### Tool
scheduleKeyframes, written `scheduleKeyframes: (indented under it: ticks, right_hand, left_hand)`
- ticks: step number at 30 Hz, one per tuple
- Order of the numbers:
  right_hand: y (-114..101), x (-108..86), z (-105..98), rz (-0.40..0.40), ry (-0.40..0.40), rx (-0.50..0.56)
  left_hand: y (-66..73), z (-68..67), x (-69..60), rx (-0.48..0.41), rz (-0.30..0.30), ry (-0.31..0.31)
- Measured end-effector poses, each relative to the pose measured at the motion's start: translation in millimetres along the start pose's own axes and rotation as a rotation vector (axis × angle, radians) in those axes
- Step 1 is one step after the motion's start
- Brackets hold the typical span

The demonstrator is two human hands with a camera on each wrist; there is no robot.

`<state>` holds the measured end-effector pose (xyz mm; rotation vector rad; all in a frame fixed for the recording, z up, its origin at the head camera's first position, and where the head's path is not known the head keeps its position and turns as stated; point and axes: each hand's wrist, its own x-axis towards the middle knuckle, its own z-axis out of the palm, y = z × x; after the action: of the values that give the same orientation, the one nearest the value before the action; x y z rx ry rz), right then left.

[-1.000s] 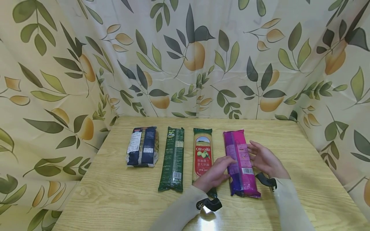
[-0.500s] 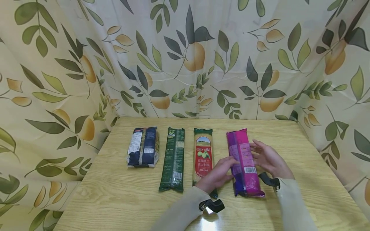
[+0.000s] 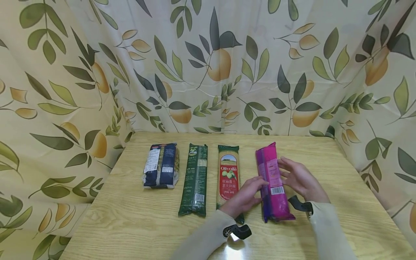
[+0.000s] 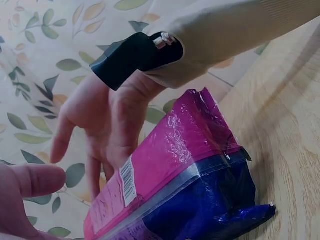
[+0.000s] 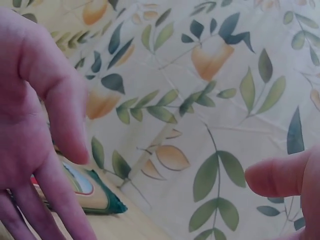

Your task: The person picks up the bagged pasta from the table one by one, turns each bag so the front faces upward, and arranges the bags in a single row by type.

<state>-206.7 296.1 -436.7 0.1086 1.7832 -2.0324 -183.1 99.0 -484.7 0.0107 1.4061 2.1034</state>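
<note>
A pink and purple packet (image 3: pixel 274 187) lies between the two hands, its pink side turned up and its body tipped a little. My left hand (image 3: pixel 243 198) touches its left side with relaxed fingers. At the right edge, my right hand (image 3: pixel 302 180) rests its extended fingers, thumb raised. In the left wrist view the packet (image 4: pixel 165 155) shows pink and blue faces, with the right hand (image 4: pixel 110 120) behind it and part of the left hand (image 4: pixel 30 190) at lower left. The right wrist view shows the left hand (image 5: pixel 40 120) and right thumb (image 5: pixel 280 175); the fingertips under the packet's edges are hidden.
Left of the hands lie a red-labelled Olivoila packet (image 3: pixel 228 173), partly covered by the left forearm, a green packet (image 3: pixel 194 180) and a dark blue packet (image 3: pixel 160 166). They lie on a wooden table (image 3: pixel 130 224) before a leaf-patterned curtain (image 3: pixel 201 72).
The pink packet has shifted right with both hands, then tipped so that it looks narrower. Its upper end has swung slightly left, and the right hand has moved back slightly left.
</note>
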Motion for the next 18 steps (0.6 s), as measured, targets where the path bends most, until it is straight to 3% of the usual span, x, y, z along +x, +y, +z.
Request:
scheduleKeyframes:
  ticks: [4, 18]
  right_hand:
    - [-0.3, 0.1, 5.3, -0.016, 0.012, -0.012]
    - [-1.2, -2.6, 20.7, -0.067, 0.0, -0.058]
  left_hand:
    - [1.1, -0.9, 0.0, -0.001, -0.005, 0.015]
    - [3.6, -5.0, -3.2, 0.055, 0.008, -0.019]
